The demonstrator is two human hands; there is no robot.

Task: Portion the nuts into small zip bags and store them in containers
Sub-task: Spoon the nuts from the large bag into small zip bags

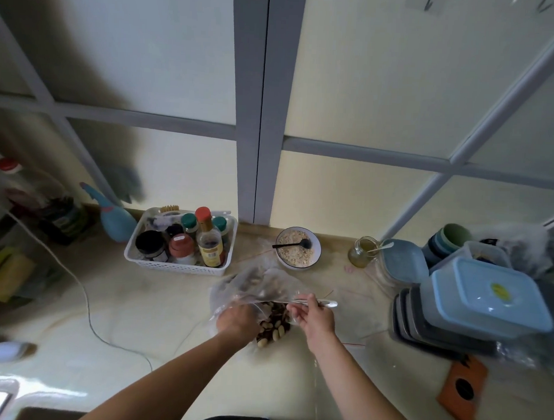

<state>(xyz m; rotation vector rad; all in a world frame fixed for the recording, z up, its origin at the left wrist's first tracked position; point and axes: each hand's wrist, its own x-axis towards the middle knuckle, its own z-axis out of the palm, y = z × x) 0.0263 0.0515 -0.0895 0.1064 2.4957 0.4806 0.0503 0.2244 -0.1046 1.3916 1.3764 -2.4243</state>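
A large clear plastic bag (254, 284) of mixed pale and dark nuts (273, 326) lies on the beige counter in front of me. My left hand (235, 318) grips the bag's left side near its mouth. My right hand (314, 315) pinches the bag's right edge and holds it up, together with a thin clear or shiny piece (326, 303) that I cannot identify. A stack of lidded storage containers (473, 301), light blue on grey, stands at the right. Small zip bags are not clearly visible.
A white basket (173, 267) of bottles and jars stands behind the bag on the left. A bowl of oats (298, 250) with a black spoon and an open jar (360, 252) sit at the back. A white cable (87, 310) crosses the counter. An orange board (464, 392) lies front right.
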